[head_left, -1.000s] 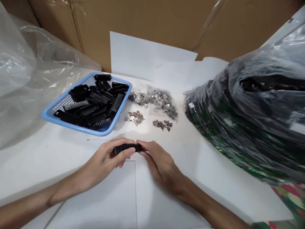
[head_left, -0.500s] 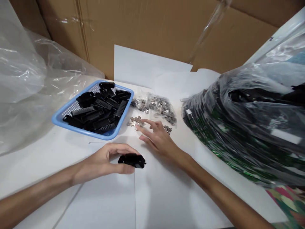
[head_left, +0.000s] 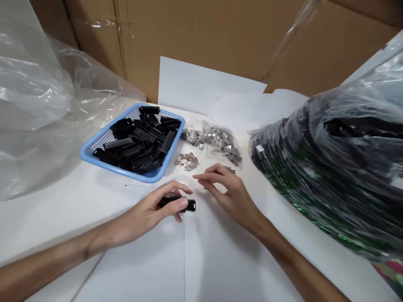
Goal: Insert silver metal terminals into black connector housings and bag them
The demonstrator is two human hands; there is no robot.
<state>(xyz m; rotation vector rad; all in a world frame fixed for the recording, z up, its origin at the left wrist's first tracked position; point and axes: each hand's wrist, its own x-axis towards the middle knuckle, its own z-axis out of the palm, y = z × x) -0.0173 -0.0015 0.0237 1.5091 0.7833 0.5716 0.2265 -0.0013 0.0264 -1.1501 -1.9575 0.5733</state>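
My left hand (head_left: 157, 208) is closed around a black plastic part (head_left: 190, 205), whose end with a small slot sticks out past the thumb. To its right, my right hand (head_left: 231, 188) has thumb and index fingertips brought together in a pinch. Whatever sits between those fingertips is too small to make out. Just beyond them lies a loose pile of small silvery metal pieces (head_left: 187, 161) on the white table. A few more metal pieces (head_left: 230, 169) show behind the right hand, partly hidden by it.
A blue basket (head_left: 82, 153) full of black plastic parts stands at the left. Clear bags of metal pieces (head_left: 222, 140) lie behind the pile. On the right is a large bag of green and black items (head_left: 302, 176). Clear plastic sheeting (head_left: 34, 105) and cardboard (head_left: 201, 33) border the table.
My right hand has drawn back from the metal pile, its spread fingers now pinched. My left hand has turned the black part, so its slotted end shows. The view has shifted slightly.
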